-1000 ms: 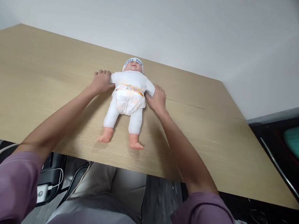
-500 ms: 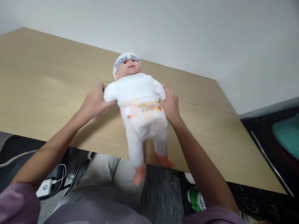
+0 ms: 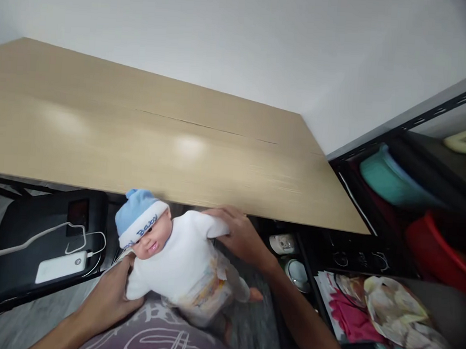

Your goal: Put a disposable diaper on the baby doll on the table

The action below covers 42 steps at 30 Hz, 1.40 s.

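A baby doll (image 3: 179, 261) in a white suit, a patterned diaper and a blue-and-white cap is held up off the wooden table (image 3: 159, 148), below its near edge and close to my chest. My left hand (image 3: 107, 296) grips the doll's side and arm at the lower left. My right hand (image 3: 240, 236) is closed round its other arm and shoulder. The doll leans with its head to the left and its legs trailing down to the right, slightly blurred.
A white power bank (image 3: 61, 267) with cables lies on a black surface under the table at the left. A black shelf at the right holds a teal basin (image 3: 392, 177) and a red tub (image 3: 438, 252). Cups (image 3: 287, 245) and coloured packets (image 3: 371, 306) sit on the floor.
The doll lay flat on the table a second ago. Both hands lifted it by the arms, pulled it off the near edge and brought it down towards my chest. The view swung right.
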Tool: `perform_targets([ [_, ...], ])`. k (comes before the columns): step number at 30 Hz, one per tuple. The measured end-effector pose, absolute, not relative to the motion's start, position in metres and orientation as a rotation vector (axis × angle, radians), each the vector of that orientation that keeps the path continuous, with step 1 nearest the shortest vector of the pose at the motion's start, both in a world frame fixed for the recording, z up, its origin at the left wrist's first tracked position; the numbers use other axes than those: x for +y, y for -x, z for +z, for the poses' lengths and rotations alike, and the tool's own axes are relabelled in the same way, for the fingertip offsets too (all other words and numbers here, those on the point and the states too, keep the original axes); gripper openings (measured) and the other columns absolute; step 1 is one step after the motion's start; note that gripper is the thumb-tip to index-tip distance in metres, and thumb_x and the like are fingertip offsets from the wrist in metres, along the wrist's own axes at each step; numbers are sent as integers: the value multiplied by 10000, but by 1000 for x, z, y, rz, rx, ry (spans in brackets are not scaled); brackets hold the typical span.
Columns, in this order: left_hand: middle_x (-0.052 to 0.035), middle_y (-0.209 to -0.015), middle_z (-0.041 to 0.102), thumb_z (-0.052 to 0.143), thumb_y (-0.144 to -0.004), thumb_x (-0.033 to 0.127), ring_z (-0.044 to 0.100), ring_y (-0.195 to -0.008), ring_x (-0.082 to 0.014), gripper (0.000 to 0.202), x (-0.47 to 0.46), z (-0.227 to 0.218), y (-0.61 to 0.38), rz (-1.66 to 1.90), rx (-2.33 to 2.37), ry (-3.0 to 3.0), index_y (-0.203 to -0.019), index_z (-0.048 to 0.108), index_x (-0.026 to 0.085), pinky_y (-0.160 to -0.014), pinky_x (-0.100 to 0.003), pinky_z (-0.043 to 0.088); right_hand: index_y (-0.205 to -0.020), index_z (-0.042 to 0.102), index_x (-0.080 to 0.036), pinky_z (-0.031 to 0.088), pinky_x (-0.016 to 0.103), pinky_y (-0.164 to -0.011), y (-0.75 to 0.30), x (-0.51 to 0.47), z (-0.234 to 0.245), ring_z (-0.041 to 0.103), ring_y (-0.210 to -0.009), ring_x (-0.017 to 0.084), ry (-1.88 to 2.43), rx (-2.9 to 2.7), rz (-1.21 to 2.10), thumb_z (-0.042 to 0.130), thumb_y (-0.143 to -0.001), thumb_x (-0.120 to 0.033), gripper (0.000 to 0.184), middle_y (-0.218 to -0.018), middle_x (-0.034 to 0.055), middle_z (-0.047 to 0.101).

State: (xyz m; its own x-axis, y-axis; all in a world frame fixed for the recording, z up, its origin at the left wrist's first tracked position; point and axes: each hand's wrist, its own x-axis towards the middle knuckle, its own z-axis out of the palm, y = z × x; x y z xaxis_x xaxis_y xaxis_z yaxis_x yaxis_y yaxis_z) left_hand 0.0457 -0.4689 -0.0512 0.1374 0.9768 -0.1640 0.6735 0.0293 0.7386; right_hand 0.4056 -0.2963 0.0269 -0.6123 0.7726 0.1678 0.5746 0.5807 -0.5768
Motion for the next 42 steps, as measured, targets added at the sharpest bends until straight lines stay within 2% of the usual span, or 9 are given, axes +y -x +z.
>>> perform_targets([
  [5,-13,-989,791,714,-829,366,803,-887,-349,354,-479,-55,-30,287,1620,-1586,-1107,504,304,-768,-410,570,-1395,765,-289,585,445,-1130,-373,-326,-47,744,-1243,308,1255,-2194,911,676,-897,-145,526,-1341,69,803],
  [9,-42,-1086,809,705,-872,463,808,-981,-344,399,-465,-58,-30,239,1595,-1584,-1156,489,286,-833,-397,553,-1377,809,-319,616,455,-1149,-361,-317,-94,773,-1274,351,1328,-2081,1036,713,-859,-172,547,-1364,66,828],
  [14,-65,-1012,787,638,-969,656,783,-935,-340,485,-452,-62,-27,34,1578,-1634,-1205,513,251,-803,-382,515,-1322,840,-325,595,526,-1215,-379,-326,-119,765,-1344,367,1415,-1976,1045,720,-985,-390,364,-1374,99,835],
  [20,-201,-1197,757,731,-950,760,688,-1135,-435,592,-440,-30,-32,1,1770,-2115,-1121,670,196,-982,-532,520,-1207,860,-222,632,473,-1098,-408,-379,-118,824,-1187,314,1498,-1768,1293,634,-1087,-567,430,-1257,125,880],
  [26,-148,-1340,738,590,-1176,540,652,-1241,-347,376,-386,-7,-105,358,1124,-2346,-1341,682,215,-1066,-481,508,-1056,870,-220,634,439,-990,-403,-389,-120,831,-1059,321,1511,-1650,1276,682,-1044,-600,425,-1101,102,897],
  [30,-123,-1289,755,712,-1134,434,658,-1156,-312,293,-359,-35,-139,223,830,-2384,-1302,728,194,-1022,-442,490,-908,843,-220,610,400,-892,-402,-380,-128,816,-937,299,1526,-1691,1221,648,-1054,-577,432,-960,79,884],
  [34,-97,-1289,744,724,-1127,393,652,-1148,-284,210,-356,-54,-142,285,814,-2325,-1251,760,228,-1028,-426,466,-891,834,-226,623,395,-854,-406,-372,-149,830,-911,307,1577,-1669,1155,642,-1036,-602,446,-937,91,890],
  [38,-96,-1218,732,670,-1140,324,632,-1105,-274,140,-357,-55,-146,286,862,-2286,-1115,732,202,-1013,-419,459,-895,812,-237,648,450,-891,-415,-362,-171,850,-941,350,1668,-1638,989,586,-1037,-645,488,-973,126,897],
  [42,-98,-1164,727,592,-1173,320,609,-1094,-286,164,-358,-43,-145,260,858,-2272,-1108,684,200,-997,-427,458,-984,836,-237,636,491,-1014,-414,-358,-163,841,-1052,361,1648,-1658,934,570,-1079,-593,454,-1070,141,891],
])
